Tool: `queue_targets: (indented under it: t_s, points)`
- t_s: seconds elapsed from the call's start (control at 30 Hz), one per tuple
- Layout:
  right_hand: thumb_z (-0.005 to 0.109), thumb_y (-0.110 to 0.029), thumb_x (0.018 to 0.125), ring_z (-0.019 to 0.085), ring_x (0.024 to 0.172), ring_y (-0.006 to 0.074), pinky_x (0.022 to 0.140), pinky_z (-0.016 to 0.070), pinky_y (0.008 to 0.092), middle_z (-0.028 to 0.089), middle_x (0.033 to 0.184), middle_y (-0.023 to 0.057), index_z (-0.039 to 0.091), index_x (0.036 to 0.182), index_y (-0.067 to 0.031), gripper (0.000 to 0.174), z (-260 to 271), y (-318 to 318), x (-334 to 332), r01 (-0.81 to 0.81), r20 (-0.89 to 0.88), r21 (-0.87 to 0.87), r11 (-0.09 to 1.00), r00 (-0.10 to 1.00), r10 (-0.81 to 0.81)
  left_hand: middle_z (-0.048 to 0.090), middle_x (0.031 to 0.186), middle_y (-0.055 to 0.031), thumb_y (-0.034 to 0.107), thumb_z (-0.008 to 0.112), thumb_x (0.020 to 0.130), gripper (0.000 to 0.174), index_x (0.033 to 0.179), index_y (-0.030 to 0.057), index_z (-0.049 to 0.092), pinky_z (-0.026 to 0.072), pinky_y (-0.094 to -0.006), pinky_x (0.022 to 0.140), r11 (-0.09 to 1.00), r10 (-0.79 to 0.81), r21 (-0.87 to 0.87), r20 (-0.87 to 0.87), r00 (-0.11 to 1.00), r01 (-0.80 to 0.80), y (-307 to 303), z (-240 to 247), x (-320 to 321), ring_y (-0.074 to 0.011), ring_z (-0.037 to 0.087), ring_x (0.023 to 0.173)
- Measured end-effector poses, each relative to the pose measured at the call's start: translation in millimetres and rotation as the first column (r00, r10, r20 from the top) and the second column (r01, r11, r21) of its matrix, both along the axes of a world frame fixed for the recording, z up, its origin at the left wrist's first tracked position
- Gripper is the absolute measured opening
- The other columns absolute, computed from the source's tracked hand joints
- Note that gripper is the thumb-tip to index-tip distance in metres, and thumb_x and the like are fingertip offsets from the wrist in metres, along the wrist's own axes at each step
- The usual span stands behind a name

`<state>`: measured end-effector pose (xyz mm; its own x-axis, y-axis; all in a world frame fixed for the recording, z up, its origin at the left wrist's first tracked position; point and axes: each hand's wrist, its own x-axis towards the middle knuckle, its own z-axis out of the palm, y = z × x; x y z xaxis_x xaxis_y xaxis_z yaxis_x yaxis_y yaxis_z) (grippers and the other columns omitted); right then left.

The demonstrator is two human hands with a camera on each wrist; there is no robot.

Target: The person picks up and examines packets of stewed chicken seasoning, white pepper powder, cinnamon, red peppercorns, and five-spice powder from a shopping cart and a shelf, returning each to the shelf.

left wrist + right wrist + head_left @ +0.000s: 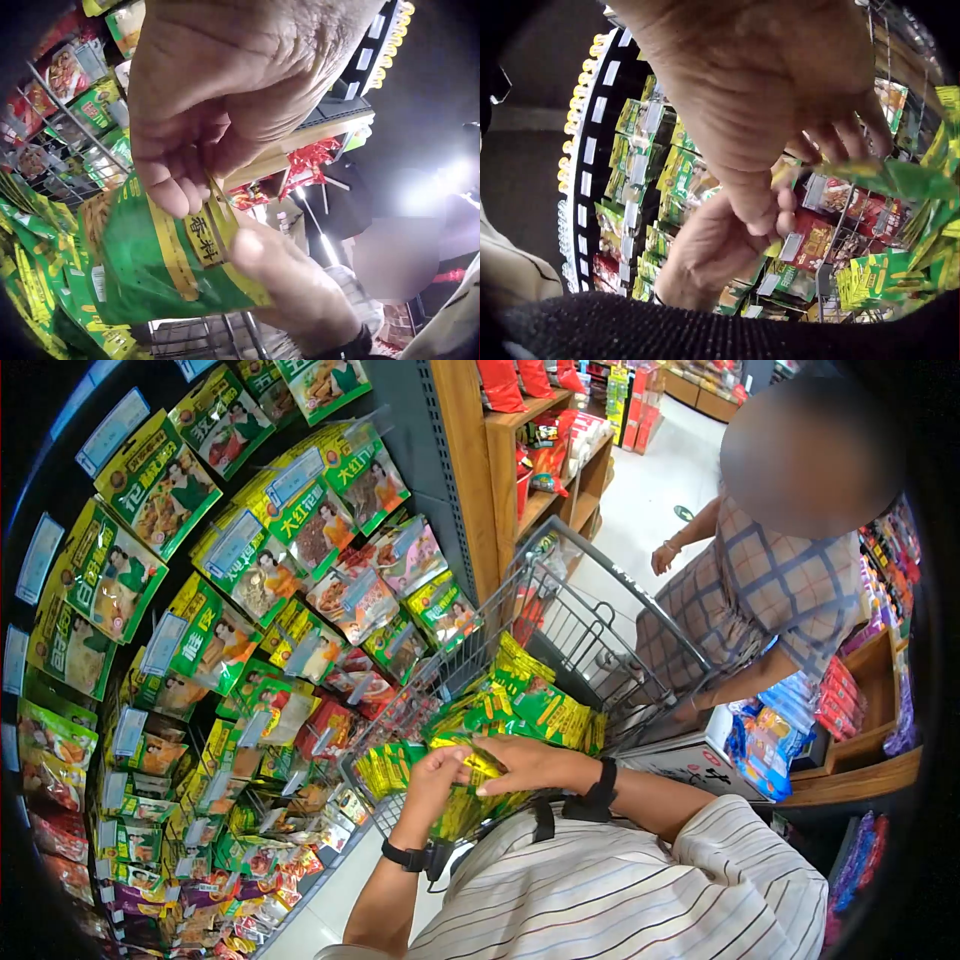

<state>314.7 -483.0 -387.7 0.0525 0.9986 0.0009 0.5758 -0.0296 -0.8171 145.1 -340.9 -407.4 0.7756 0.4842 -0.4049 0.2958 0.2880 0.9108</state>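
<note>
Both hands meet over a shopping cart [600, 622] at a green-and-yellow spice packet [142, 262] with a clear window. My left hand [437, 785] pinches the packet's yellow top edge between thumb and fingertips, as the left wrist view shows. From the other side my right hand [540, 765] holds the same edge, its thumb [249, 251] lying on the printed front. In the right wrist view the fingertips of the two hands are close together. Beneath them, several similar green-and-yellow packets [550, 715] are piled in the cart.
Hanging spice packets [215, 630] fill the rack on the left. Beyond the cart a person in a checked garment [745, 580] stands at the right, beside a bin of blue packages [775, 735]. A wooden shelf [550, 450] with red bags stands behind.
</note>
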Motion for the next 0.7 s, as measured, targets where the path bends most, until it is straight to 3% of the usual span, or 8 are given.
queue_targets:
  t_s: [0.17,0.27,0.3,0.4,0.47,0.57,0.63,0.7]
  points:
    - [0.057,-0.016,0.088,0.062,0.099,0.0423,0.082,0.051,0.0494,0.065,0.106,0.0219,0.055,0.122,-0.0041,0.036,0,11,-16,0.127,0.063,0.095,0.987,0.989,-0.134,0.068,0.1,-0.0062,0.018,0.054,0.101,0.028,0.119,0.0001,0.065,0.0543,-0.0269,0.077,0.992,0.053,0.106,0.11,0.993,-0.065,-4,45,-3,-0.0125,0.065,0.08]
    - [0.059,-0.013,0.088,0.063,0.081,0.0433,0.069,0.0507,0.0456,0.065,0.085,0.0195,0.056,0.114,-0.0045,0.027,24,14,-9,0.174,0.07,-0.037,0.984,0.983,-0.171,0.065,0.111,-0.0071,0.011,0.055,0.098,0.033,0.13,0.001,0.057,0.051,-0.0286,0.087,0.967,0.062,0.233,0.179,0.982,-0.103,-4,75,-8,-0.0143,0.064,0.094]
    - [0.057,-0.018,0.089,0.068,0.077,0.0319,0.068,0.0519,0.0428,0.066,0.079,0.0151,0.061,0.102,-0.0081,0.017,27,15,-6,0.231,0.023,-0.033,0.972,0.973,-0.23,0.064,0.113,-0.0072,0.01,0.056,0.097,0.035,0.132,0.0012,0.055,0.0498,-0.0289,0.089,0.935,0.075,0.324,0.224,0.972,-0.147,0,79,-13,-0.015,0.063,0.098]
    - [0.058,-0.021,0.09,0.064,0.075,0.0161,0.066,0.0503,0.0347,0.065,0.08,0.007,0.063,0.102,-0.0065,0.019,43,17,11,0.142,-0.35,-0.064,0.988,0.924,-0.156,0.055,0.128,-0.0137,0.012,0.065,0.091,0.052,0.139,0.0033,0.047,0.0471,-0.0345,0.094,0.716,0.097,0.657,0.242,0.965,-0.236,26,75,-28,-0.0217,0.057,0.111]
    - [0.057,-0.02,0.091,0.056,0.076,0.0069,0.067,0.0484,0.028,0.063,0.081,-0.0005,0.063,0.103,-0.0038,0.021,57,19,15,0.178,-0.404,0.107,0.978,0.907,-0.12,0.055,0.132,-0.0147,0.012,0.066,0.091,0.055,0.141,0.0041,0.045,0.0454,-0.0356,0.099,0.819,0.107,0.509,0.32,0.941,-0.266,34,73,-32,-0.0238,0.055,0.117]
    - [0.056,-0.019,0.093,0.057,0.078,0.006,0.068,0.0484,0.0253,0.064,0.086,-0.0029,0.064,0.105,-0.0014,0.023,67,24,23,0.103,-0.586,-0.042,0.994,0.803,-0.108,0.055,0.131,-0.015,0.015,0.066,0.092,0.055,0.141,0.0024,0.045,0.0442,-0.0352,0.102,0.912,0.009,0.404,0.163,0.987,-0.075,32,89,-42,-0.0226,0.054,0.12]
    - [0.056,-0.021,0.094,0.056,0.082,0.0051,0.071,0.0474,0.0244,0.063,0.087,-0.0031,0.064,0.104,-0.0014,0.023,106,17,22,0.048,-0.614,-0.213,0.976,0.771,-0.172,0.06,0.117,-0.0079,0.016,0.067,0.092,0.05,0.137,0.0035,0.049,0.0488,-0.0304,0.091,0.944,0.039,0.32,0.139,0.99,-0.082,20,97,-46,-0.0161,0.058,0.105]
    - [0.055,-0.021,0.094,0.055,0.084,0.0049,0.075,0.0466,0.0241,0.063,0.087,-0.0028,0.064,0.103,-0.001,0.024,85,17,24,0.082,-0.568,-0.121,0.989,0.812,-0.136,0.059,0.103,-0.0002,0.017,0.067,0.091,0.043,0.13,0.0055,0.054,0.0483,-0.0231,0.073,0.947,0.009,0.317,0.146,0.989,-0.055,31,86,-51,-0.0085,0.056,0.088]
